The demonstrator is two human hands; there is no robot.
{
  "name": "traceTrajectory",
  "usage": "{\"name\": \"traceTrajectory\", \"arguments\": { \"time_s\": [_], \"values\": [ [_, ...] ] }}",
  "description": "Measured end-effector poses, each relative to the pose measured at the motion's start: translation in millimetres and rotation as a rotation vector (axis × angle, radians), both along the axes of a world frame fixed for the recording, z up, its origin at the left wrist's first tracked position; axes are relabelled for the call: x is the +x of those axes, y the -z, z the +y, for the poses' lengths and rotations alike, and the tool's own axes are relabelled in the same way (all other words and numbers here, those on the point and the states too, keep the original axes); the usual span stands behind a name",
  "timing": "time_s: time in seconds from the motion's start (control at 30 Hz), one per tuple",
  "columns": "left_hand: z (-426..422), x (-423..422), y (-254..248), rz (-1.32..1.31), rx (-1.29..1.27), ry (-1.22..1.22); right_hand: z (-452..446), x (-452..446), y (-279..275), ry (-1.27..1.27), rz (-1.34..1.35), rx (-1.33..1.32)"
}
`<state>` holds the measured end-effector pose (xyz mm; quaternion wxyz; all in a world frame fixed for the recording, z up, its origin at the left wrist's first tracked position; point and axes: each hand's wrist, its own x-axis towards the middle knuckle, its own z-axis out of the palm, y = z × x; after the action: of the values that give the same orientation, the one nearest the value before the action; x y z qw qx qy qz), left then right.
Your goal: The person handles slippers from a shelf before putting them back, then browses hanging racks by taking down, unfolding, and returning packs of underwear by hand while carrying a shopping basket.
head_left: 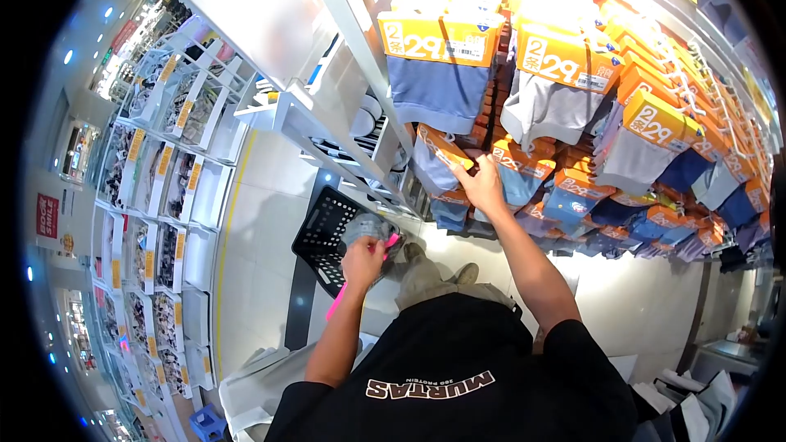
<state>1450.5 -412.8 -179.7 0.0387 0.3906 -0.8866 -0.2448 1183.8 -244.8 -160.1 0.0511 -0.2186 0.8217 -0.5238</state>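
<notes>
My left hand [365, 262] is closed around the pink handle [337, 301] of a black perforated basket [309, 237], beside my legs. A grey item [365, 227] shows in the basket just above that hand. My right hand [481, 182] reaches to the hanging rack, its fingers pinched at the edge of an orange-labelled pack [444, 147] with blue-grey fabric below the label. More packs [521, 161] with orange cards marked 29 hang right beside it.
Larger packs [442, 86] hang above, and rows of them run to the right. A white shelf unit [360, 74] stands left of the rack. Across the tiled floor [258, 221] are shelves [196, 196] of small goods. Folded fabrics [696, 409] lie at lower right.
</notes>
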Motion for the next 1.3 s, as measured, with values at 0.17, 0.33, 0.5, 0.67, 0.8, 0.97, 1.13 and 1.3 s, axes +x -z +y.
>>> {"name": "traceTrajectory", "arguments": {
  "time_s": [0.17,0.33,0.5,0.67,0.8,0.97,1.13,1.3],
  "values": [
    [-1.8,1.2,3.1,-0.001,-0.004,-0.027,1.8,6.1,-5.3,-0.112,-0.266,-0.187],
    [-0.9,-3.1,7.3,0.100,-0.075,0.078,23.7,24.9,-6.4,-0.187,-0.433,-0.515],
    [31.3,-36.4,16.7,0.565,0.579,0.047,49.7,54.9,-13.5,-0.301,-0.740,-0.720],
    [93.8,-60.0,-13.1,0.502,1.488,-0.041,75.9,68.3,10.9,0.118,-0.919,-0.736],
    [118.0,-57.2,-35.2,0.423,1.729,-0.080,103.5,76.9,26.9,0.320,-0.929,-0.776],
    [121.0,-53.0,-13.4,0.401,1.614,0.034,119.3,102.8,37.2,0.156,-0.844,-0.638],
    [127.2,-66.2,-27.5,0.451,1.489,-0.112,130.6,111.6,5.6,-0.182,-0.659,-0.481],
    [125.6,-67.7,-16.0,0.500,1.458,-0.056,130.8,111.4,-9.5,-0.219,-0.420,-0.235]
  ]
}}
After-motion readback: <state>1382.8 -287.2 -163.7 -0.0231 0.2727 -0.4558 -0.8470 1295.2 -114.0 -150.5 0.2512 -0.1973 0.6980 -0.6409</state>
